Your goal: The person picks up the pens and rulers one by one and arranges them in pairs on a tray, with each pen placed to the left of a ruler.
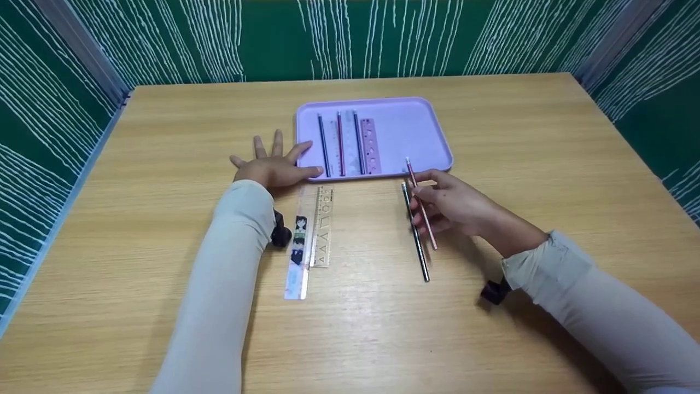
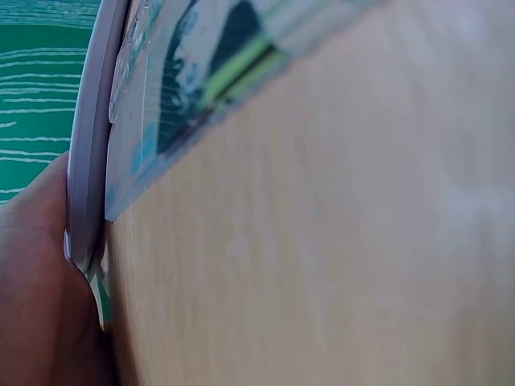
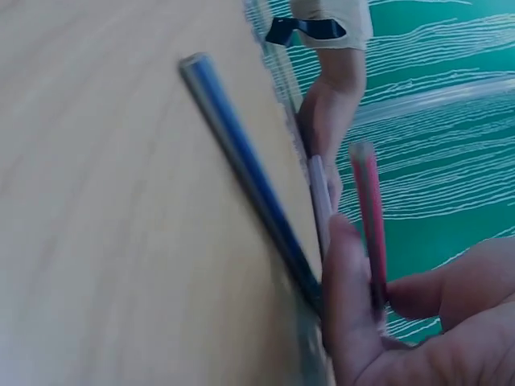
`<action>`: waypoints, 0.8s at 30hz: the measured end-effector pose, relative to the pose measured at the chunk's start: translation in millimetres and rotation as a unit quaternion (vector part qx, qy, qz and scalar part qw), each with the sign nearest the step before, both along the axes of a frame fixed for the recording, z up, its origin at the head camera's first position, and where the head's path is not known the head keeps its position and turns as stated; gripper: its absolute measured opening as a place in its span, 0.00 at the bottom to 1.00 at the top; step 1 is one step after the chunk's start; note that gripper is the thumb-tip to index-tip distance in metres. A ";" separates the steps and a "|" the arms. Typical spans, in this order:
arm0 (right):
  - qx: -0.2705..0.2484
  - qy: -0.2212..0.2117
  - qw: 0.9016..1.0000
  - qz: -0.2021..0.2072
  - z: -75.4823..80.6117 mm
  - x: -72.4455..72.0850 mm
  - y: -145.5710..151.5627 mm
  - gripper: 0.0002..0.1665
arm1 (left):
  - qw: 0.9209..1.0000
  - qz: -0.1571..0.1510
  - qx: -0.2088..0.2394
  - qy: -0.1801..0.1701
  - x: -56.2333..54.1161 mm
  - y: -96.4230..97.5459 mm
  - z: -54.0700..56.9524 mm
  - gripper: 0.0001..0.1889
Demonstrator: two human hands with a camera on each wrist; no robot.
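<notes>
My right hand pinches a red pencil between thumb and fingers, above the table by the near right part of the lilac tray. Beside it a dark pencil lies on the table under the fingertips. In the right wrist view the red pencil stands up from the fingers and the dark pencil looks blue. With fingers spread, my left hand rests at the tray's left edge, thumb on the near left corner. In the tray lie two dark pencils, a red pencil and a pink ruler among clear rulers.
On the table below the tray, near my left wrist, lie a clear ruler with a printed figure and a clear stencil ruler. Green walls with white streaks stand behind the table and along both sides.
</notes>
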State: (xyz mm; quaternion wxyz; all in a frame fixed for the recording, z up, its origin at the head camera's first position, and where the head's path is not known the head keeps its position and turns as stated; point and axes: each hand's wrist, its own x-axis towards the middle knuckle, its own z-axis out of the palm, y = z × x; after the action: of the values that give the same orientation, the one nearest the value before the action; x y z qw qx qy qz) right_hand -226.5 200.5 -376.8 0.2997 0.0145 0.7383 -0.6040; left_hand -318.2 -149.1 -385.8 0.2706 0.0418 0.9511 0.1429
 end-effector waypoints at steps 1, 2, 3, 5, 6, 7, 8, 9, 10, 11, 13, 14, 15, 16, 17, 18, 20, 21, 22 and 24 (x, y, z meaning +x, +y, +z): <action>-0.005 -0.007 1.000 -0.001 1.3 -1.3 0.3 0.25 | 1.000 0.000 0.000 0.001 -0.1 0.1 0.5 0.49; -0.009 -0.014 1.000 0.000 2.8 -2.3 0.7 0.26 | 1.000 0.000 0.000 0.001 -0.2 0.2 1.0 0.49; -0.012 -0.021 1.000 0.000 4.3 -3.3 1.0 0.27 | 1.000 0.000 0.001 0.001 -0.2 0.2 1.2 0.49; -0.022 -0.030 0.999 0.005 6.9 -4.8 1.7 0.31 | 1.000 0.001 0.003 0.001 -0.4 0.2 1.6 0.49; -0.028 -0.034 0.999 0.009 7.7 -5.6 2.0 0.33 | 1.000 0.002 0.003 0.001 -0.5 0.2 1.5 0.49; -0.035 -0.037 0.999 0.013 8.3 -6.4 2.0 0.35 | 1.000 0.003 0.002 0.001 -0.5 0.2 1.5 0.49; -0.043 -0.038 0.998 0.017 8.6 -7.1 2.0 0.37 | 1.000 0.004 0.003 0.001 -0.6 0.0 1.2 0.49; -0.048 -0.039 0.998 0.022 8.8 -7.9 1.9 0.38 | 1.000 0.004 0.003 0.000 -0.8 -0.2 0.7 0.49; -0.054 -0.038 0.997 0.026 8.5 -8.8 1.8 0.38 | 1.000 0.003 0.003 0.000 -0.9 -0.3 0.2 0.49; -0.058 -0.036 0.997 0.030 7.9 -9.9 1.5 0.38 | 1.000 0.002 0.001 -0.001 -1.1 -0.5 -0.5 0.49; -0.065 -0.033 0.997 0.031 7.1 -12.2 0.6 0.35 | 1.000 0.000 0.000 -0.002 -1.4 -0.9 -1.4 0.49; -0.068 -0.032 0.997 0.030 6.8 -13.5 0.4 0.32 | 1.000 -0.001 -0.001 -0.003 -1.7 -0.9 -1.5 0.50; -0.071 -0.030 0.997 0.028 6.7 -14.8 0.1 0.30 | 1.000 -0.002 -0.002 -0.003 -1.9 -0.7 -1.5 0.50; -0.076 -0.031 0.996 0.024 6.4 -16.1 -0.1 0.28 | 1.000 -0.003 -0.003 -0.003 -2.0 -0.6 -1.4 0.50; -0.081 -0.032 0.996 0.020 6.1 -17.4 -0.5 0.26 | 1.000 -0.002 -0.003 -0.003 -2.0 -0.7 -1.1 0.50; -0.086 -0.033 0.996 0.017 5.9 -18.6 -0.8 0.24 | 1.000 -0.001 -0.002 -0.003 -1.9 -0.9 -0.7 0.50; -0.094 -0.035 0.995 0.013 5.4 -20.8 -1.3 0.21 | 1.000 -0.001 -0.001 -0.004 -1.6 -1.0 -0.3 0.50; -0.095 -0.036 0.995 0.011 5.1 -21.9 -1.5 0.20 | 1.000 -0.001 0.000 -0.004 -1.9 -1.0 -0.6 0.50; -0.096 -0.037 0.995 0.009 4.8 -23.0 -1.7 0.19 | 1.000 0.000 0.000 -0.005 -1.9 -1.1 -0.7 0.50; -0.084 -0.035 0.996 0.007 4.9 -24.8 -2.1 0.18 | 1.000 0.001 -0.002 -0.006 -2.3 -1.1 -0.9 0.50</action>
State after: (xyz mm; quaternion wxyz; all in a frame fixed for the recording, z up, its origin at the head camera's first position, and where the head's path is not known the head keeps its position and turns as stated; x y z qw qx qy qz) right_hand -251.3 198.4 -372.0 0.3293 0.0054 0.6741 -0.6612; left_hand -320.5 -150.3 -386.7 0.2758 0.0398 0.9499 0.1414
